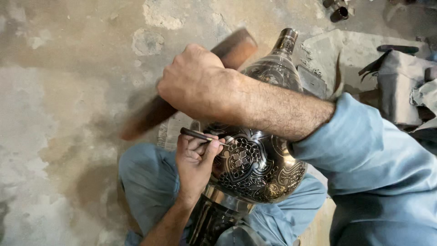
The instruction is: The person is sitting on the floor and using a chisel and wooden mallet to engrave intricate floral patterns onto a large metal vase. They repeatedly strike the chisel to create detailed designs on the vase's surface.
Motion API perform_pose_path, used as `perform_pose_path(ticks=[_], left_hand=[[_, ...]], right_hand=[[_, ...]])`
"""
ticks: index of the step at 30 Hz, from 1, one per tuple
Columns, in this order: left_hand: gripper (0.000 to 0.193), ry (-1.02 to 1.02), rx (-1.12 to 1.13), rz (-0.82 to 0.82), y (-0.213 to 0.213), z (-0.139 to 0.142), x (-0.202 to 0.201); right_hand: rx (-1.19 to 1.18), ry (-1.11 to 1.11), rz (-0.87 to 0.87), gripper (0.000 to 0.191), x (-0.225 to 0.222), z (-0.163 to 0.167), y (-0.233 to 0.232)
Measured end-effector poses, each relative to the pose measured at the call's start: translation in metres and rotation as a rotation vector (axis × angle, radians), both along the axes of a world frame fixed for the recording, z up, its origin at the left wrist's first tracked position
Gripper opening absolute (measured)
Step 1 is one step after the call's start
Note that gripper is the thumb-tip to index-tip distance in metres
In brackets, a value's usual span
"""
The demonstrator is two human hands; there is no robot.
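Note:
A shiny engraved metal vase [261,159] with a round belly and a long neck lies across my lap. My left hand [195,161] pinches a thin dark chisel [193,134], its tip resting on the flower pattern of the vase's belly. My right hand [195,79] is raised above it, gripping a brown wooden mallet [150,114] that is blurred by motion. My right forearm crosses over the upper part of the vase and hides it there. Both sleeves and my trousers are light blue.
The floor [59,91] is rough, patchy concrete. A folded printed paper [170,130] lies under the vase near my knee. At the upper right sit a stone block [400,86], cloth scraps and small dark metal pieces [339,13].

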State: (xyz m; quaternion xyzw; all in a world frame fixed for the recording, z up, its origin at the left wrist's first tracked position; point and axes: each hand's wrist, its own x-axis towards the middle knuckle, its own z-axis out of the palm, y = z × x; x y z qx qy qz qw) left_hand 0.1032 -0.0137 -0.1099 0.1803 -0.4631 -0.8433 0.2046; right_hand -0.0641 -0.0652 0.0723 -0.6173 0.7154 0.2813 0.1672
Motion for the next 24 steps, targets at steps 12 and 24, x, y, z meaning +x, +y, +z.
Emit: perform_pose_path(ticks=[12,24], left_hand=[[0.049,-0.045,-0.279,-0.495,-0.046,-0.004,-0.027],[0.048,0.262,-0.370,-0.993,-0.085,0.016,-0.075]], right_hand=[[-0.405,-0.254,-0.389,0.049,-0.036,0.000,0.084],[-0.126,-0.026,-0.722,0.044,-0.047,-0.011,0.218]])
